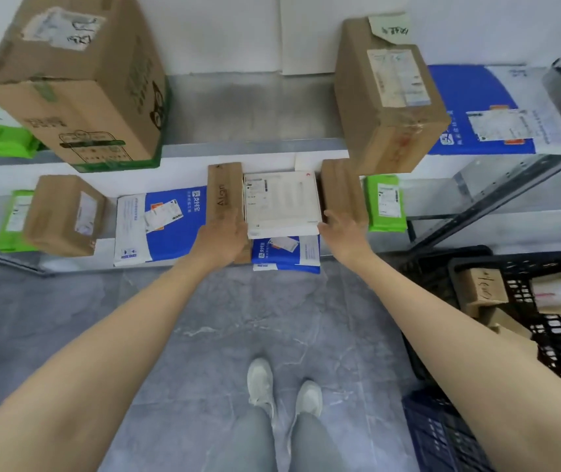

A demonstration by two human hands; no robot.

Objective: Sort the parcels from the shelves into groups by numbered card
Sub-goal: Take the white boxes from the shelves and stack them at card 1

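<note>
As both arms stretch to the lower shelf (67,264), the left hand (219,238) and right hand (344,229) flank the flat white box (281,199). It lies on a blue-and-white mailer (286,255), wedged between a narrow brown carton (224,192) and a squat brown carton (342,189). Fingers look straight and held together at its side edges, not curled round it. It's wide and hemmed in, so a two-sided lift seems the plan.

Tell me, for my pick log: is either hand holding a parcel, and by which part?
Cannot tell: the left hand and right hand flank the near end of the white parcel, but no closed grip shows.
</note>
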